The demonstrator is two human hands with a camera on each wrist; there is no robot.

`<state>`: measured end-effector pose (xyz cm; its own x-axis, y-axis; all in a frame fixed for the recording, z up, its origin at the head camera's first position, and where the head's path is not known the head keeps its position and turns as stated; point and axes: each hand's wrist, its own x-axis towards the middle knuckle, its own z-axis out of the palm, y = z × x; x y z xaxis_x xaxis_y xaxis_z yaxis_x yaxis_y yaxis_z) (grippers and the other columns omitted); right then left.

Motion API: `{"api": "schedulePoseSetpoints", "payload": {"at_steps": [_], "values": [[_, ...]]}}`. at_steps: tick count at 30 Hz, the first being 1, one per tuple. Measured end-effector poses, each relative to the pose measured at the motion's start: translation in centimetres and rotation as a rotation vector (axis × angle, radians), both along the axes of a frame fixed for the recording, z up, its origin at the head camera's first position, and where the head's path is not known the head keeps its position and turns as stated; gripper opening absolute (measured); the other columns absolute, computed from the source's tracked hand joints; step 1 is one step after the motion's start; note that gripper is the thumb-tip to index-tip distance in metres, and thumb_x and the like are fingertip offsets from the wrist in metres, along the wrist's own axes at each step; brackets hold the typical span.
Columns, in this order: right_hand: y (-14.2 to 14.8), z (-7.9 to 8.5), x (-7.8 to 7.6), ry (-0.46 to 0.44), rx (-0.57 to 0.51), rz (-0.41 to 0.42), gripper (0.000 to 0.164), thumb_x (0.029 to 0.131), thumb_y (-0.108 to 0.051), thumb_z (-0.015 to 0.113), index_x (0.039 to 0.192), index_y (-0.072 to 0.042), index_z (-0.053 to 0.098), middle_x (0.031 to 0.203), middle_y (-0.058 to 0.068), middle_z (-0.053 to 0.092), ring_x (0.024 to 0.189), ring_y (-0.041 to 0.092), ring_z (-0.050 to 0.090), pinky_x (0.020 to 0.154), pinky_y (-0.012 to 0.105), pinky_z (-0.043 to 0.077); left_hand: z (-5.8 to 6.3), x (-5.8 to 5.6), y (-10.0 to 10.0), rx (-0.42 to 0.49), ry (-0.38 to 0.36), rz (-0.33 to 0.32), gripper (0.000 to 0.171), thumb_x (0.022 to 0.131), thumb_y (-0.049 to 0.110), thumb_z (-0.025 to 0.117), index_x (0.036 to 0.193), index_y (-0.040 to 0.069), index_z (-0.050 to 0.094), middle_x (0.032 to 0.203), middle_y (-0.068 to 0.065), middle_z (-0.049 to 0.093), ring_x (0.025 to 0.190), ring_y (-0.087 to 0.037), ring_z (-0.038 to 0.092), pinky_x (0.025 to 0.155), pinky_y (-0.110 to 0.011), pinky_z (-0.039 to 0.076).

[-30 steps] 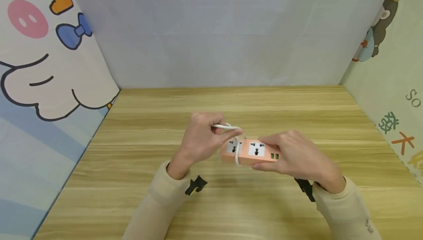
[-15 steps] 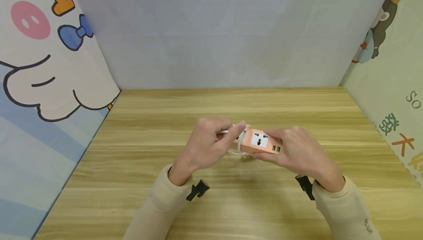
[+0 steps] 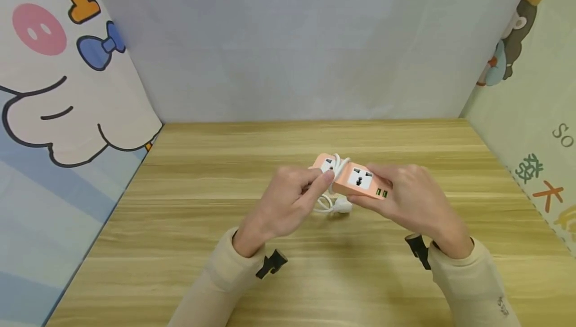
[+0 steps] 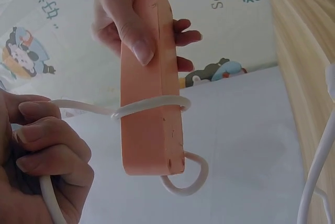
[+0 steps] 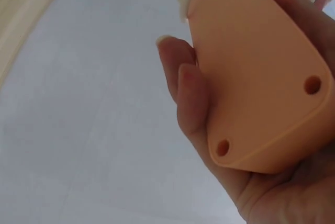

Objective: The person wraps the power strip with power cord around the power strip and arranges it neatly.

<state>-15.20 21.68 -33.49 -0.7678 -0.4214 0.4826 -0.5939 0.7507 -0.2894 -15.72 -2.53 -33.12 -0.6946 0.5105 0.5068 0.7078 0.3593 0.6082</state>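
Observation:
An orange-pink power strip (image 3: 340, 185) with white sockets and two green USB ports is held up above the table, tilted. My right hand (image 3: 411, 198) grips its USB end, thumb on one side and fingers on the other. A white cord (image 4: 152, 105) loops around the strip's body near the far end. My left hand (image 3: 288, 199) holds the cord in curled fingers beside the strip; in the left wrist view a length runs taut from those fingers to the loop. Below the strip hangs the cord's white plug (image 3: 344, 205). The right wrist view shows the strip's underside with screw holes.
The wood-grain table (image 3: 202, 167) spreads beneath both hands. A pale grey wall (image 3: 288, 42) stands behind it, with cartoon-printed panels at the left (image 3: 67, 97) and right (image 3: 531, 117). Black camera mounts sit at both wrists.
The strip has risen and tilted, its socket end turning away from me. Another turn of cord now shows across it. The plug has come into view below.

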Motion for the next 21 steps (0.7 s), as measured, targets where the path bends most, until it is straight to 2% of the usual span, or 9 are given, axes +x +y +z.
{"api": "schedulePoseSetpoints", "payload": {"at_steps": [7, 15, 21], "values": [[-0.22, 0.20, 0.09, 0.033, -0.063, -0.051, 0.044, 0.076, -0.036, 0.089, 0.110, -0.012, 0.077, 0.058, -0.009, 0.057, 0.049, 0.001, 0.039, 0.047, 0.021, 0.034, -0.16, 0.17, 0.23, 0.012, -0.033, -0.007, 0.044, 0.108, 0.019, 0.047, 0.064, 0.015, 0.047, 0.055, 0.008, 0.031, 0.049, -0.002, 0.027, 0.049, -0.018, 0.025], [-0.73, 0.40, 0.21, 0.083, -0.192, -0.104, 0.043, 0.074, -0.032, 0.091, 0.110, -0.012, 0.077, 0.066, -0.003, 0.066, 0.050, 0.004, 0.042, 0.048, 0.020, 0.034, -0.06, 0.14, 0.50, 0.043, -0.064, -0.018, 0.044, 0.109, 0.020, 0.045, 0.065, 0.015, 0.044, 0.056, 0.007, 0.030, 0.049, -0.002, 0.026, 0.050, -0.019, 0.024], [-0.80, 0.45, 0.36, 0.102, -0.297, -0.121, 0.047, 0.070, -0.026, 0.093, 0.110, -0.007, 0.078, 0.071, 0.005, 0.071, 0.050, 0.006, 0.045, 0.049, 0.016, 0.034, -0.16, 0.17, 0.58, 0.076, -0.112, -0.043, 0.045, 0.109, 0.019, 0.045, 0.065, 0.014, 0.043, 0.056, 0.007, 0.029, 0.050, -0.003, 0.026, 0.051, -0.020, 0.024]]}}
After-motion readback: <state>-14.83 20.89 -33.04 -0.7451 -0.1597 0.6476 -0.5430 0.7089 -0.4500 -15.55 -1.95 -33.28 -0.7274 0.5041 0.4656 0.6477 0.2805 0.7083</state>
